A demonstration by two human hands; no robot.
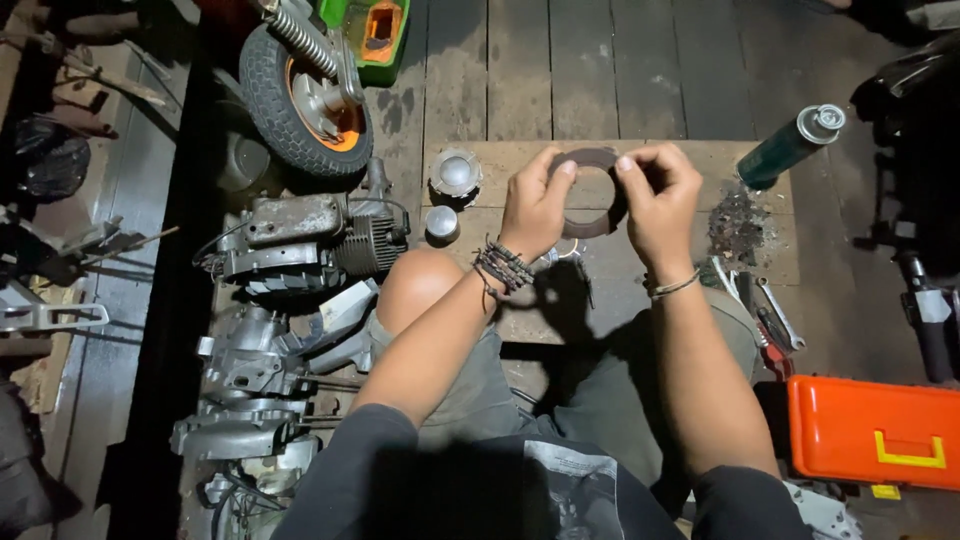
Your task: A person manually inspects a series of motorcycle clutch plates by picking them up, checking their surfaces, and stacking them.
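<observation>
A flat dark ring-shaped disc is held up between both hands above a wooden board. My left hand pinches its left edge, with braided bands on the wrist. My right hand grips the right edge, a thin bracelet on that wrist. On the board just left of the hands lie a round metal cap and a smaller round metal piece. My bare knee rises below the left hand.
A small engine and several metal casings lie at left, beside a small wheel with an orange hub. A green spray can, wrenches and an orange toolbox sit at right. Dark debris litters the board.
</observation>
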